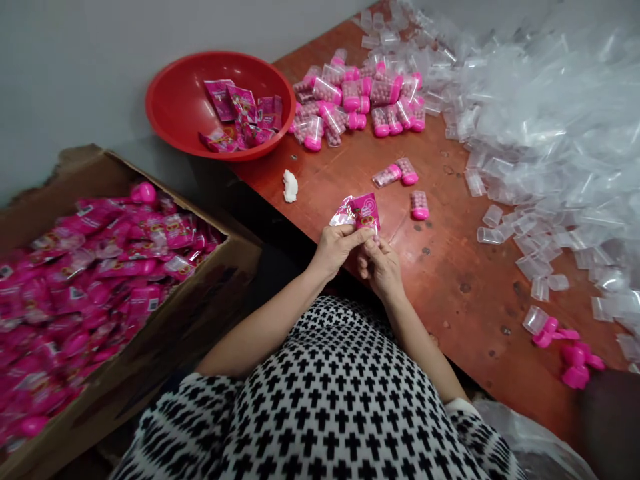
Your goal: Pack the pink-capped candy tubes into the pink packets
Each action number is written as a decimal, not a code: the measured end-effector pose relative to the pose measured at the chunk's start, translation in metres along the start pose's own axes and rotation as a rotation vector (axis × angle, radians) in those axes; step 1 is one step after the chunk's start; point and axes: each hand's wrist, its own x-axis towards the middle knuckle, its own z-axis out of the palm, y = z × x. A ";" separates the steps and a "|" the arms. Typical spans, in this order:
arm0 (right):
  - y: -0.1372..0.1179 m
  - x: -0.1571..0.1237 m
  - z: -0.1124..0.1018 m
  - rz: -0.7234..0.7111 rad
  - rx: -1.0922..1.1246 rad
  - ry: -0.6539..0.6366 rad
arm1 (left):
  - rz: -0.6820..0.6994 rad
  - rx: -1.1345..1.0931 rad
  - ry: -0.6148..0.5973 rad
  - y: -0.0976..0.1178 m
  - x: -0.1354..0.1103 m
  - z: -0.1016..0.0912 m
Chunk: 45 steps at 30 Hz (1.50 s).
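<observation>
Both of my hands meet at the near edge of the table over a small pink printed packet (pixel 367 210). My left hand (pixel 336 247) pinches it between thumb and fingers, with a shiny silvery part of it showing on the left. My right hand (pixel 381 263) has its fingers closed at the packet's lower right edge. Just beyond my hands lie a clear tube of pink beads with a pink cap (pixel 420 205) and two more such tubes (pixel 395 175). A crumpled white lump (pixel 289 186) rests to the left.
A red bowl (pixel 167 120) with several pink packets stands at the back left. An open cardboard box (pixel 200 293) full of pink packets is at my left. Filled tubes (pixel 350 100) are heaped at the back; clear empty tubes (pixel 545 147) pile up on the right, near pink plastic pieces (pixel 577 363).
</observation>
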 end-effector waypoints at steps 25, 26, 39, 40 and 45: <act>-0.020 0.002 0.001 0.095 0.050 -0.048 | 0.700 -0.323 0.550 0.047 -0.065 -0.080; -0.021 0.002 -0.002 0.087 0.031 -0.031 | 0.730 -0.322 0.587 0.048 -0.062 -0.086; -0.031 0.013 -0.029 0.070 -0.269 -0.034 | 0.637 1.059 0.183 -0.018 0.055 -0.045; -0.032 0.016 -0.031 0.071 -0.287 -0.038 | 0.643 1.051 0.195 -0.019 0.055 -0.046; -0.029 0.037 -0.023 -0.042 -0.352 0.071 | 0.721 0.977 0.235 -0.024 0.052 -0.047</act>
